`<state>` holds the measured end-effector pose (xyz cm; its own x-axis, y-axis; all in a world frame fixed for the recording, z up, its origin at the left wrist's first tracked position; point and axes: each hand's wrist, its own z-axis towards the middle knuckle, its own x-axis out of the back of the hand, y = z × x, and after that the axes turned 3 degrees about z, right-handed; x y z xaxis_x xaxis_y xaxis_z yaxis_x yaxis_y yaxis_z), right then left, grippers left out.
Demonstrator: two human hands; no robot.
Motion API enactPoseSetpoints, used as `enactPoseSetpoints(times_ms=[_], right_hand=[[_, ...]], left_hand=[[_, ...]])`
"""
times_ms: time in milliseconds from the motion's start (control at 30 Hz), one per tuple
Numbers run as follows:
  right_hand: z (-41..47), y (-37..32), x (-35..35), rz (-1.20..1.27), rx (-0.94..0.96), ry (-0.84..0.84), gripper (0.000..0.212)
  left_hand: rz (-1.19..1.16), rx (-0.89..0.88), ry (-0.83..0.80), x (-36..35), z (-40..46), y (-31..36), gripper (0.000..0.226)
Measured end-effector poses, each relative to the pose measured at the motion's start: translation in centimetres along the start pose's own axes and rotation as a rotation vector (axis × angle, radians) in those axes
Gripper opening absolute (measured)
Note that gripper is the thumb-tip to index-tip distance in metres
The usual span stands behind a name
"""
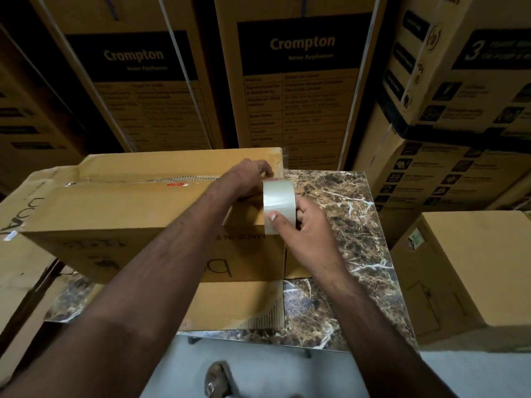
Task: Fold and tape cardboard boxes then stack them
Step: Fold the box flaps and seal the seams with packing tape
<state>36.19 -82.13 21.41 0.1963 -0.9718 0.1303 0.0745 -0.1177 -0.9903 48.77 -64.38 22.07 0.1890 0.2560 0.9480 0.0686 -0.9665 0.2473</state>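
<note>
A long brown cardboard box [120, 214] lies on a marble-patterned table [344, 214], its top flaps folded in with a gap along the middle seam. My right hand [307, 225] grips a roll of clear tape [278, 205] at the box's right end. My left hand [247, 179] reaches across the box top, and its fingertips pinch the loose end of the tape near the far right corner. A flat piece of cardboard [230, 305] lies under the box at the table's front.
Tall stacks of printed cartons [301, 81] wall in the back and both sides. A plain brown carton [474, 268] stands on the floor at the right. My sandalled foot [221, 380] shows on the grey floor below the table's front edge.
</note>
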Motion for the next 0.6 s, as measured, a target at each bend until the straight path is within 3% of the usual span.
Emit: enactPoseSetpoints(times_ms=[100, 200, 300, 433, 600], right_hand=[[-0.8, 0.1, 0.1, -0.055, 0.022, -0.025, 0.027], [-1.4, -0.1, 0.4, -0.043, 0.031, 0.064, 0.025], [-3.2, 0.2, 0.4, -0.014, 0.035, 0.07, 0.023], [-5.4, 0.7, 0.0, 0.007, 0.02, 0.092, 0.016], [-8.0, 1.4, -1.9, -0.014, -0.016, 0.163, 0.009]], left_hand=[[0.019, 0.04, -0.033, 0.0, -0.6, 0.1, 0.048], [-0.004, 0.118, 0.006, -1.0, -1.1, 1.1, 0.048], [0.041, 0.082, 0.134, -1.6, -2.5, 1.3, 0.064], [0.077, -0.004, 0.256, -1.6, -3.7, 1.3, 0.051], [0.136, 0.017, 0.194, -1.7, -5.4, 1.5, 0.05]])
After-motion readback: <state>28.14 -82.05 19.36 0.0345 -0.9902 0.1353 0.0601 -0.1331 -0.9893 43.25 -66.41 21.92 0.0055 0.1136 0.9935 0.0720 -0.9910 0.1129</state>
